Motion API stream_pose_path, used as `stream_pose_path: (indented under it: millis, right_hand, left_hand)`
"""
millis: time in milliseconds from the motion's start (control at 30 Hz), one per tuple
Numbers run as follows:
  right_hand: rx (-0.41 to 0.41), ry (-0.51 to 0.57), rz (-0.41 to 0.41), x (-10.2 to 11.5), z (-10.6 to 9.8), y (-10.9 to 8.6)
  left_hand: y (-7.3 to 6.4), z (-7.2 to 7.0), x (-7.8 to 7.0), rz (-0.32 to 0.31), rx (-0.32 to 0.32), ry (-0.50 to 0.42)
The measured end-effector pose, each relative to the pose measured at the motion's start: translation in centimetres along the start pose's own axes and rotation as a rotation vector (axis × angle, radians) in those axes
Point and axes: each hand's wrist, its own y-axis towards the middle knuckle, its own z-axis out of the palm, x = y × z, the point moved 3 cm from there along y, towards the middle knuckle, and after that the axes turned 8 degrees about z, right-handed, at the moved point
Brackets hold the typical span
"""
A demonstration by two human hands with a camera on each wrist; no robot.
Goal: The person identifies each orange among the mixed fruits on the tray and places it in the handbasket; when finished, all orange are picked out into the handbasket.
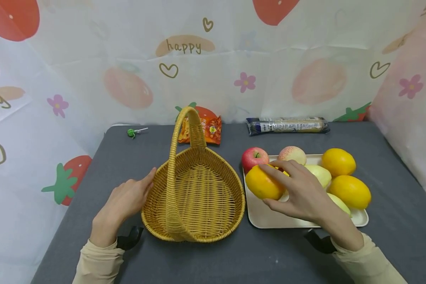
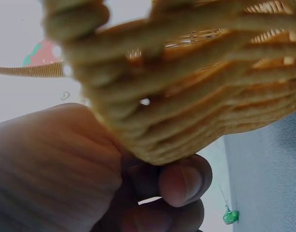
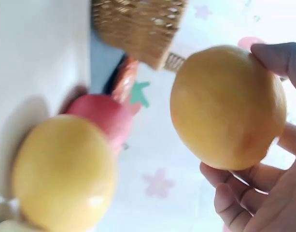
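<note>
The right hand [image 1: 301, 193] grasps a yellow fruit [image 3: 227, 108] between thumb and fingers, over the left part of the white tray [image 1: 266, 221]. A red apple [image 1: 254, 157] is at the far left corner of this tray. To the left stands the wicker basket [image 1: 206, 193]; the left hand [image 1: 126, 199] holds its left side with curled fingers.

My right hand [image 3: 278, 205] grips a smooth, round yellow-orange fruit [image 3: 227, 108]. A second rounded yellow fruit [image 3: 65, 171] partly hides a red round fruit [image 3: 104, 116]; beyond, I see a brown woven wicker basket [image 3: 140, 29] and a white flower-printed backdrop [image 3: 189, 200].
</note>
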Motion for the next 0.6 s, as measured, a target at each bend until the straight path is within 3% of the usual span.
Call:
stream_pose_path:
  millis: [200, 600]
  right_hand:
    - [-0.032, 0.024, -0.060, 2.2, -0.4, 2.6]
    - [0.088, -0.015, -0.178, 5.9, 2.3, 5.6]
  left_hand:
    - [0.0, 0.0, 0.0, -0.003, 0.002, -0.013]
    - [-0.1, 0.0, 0.0, -0.007, 0.002, -0.017]
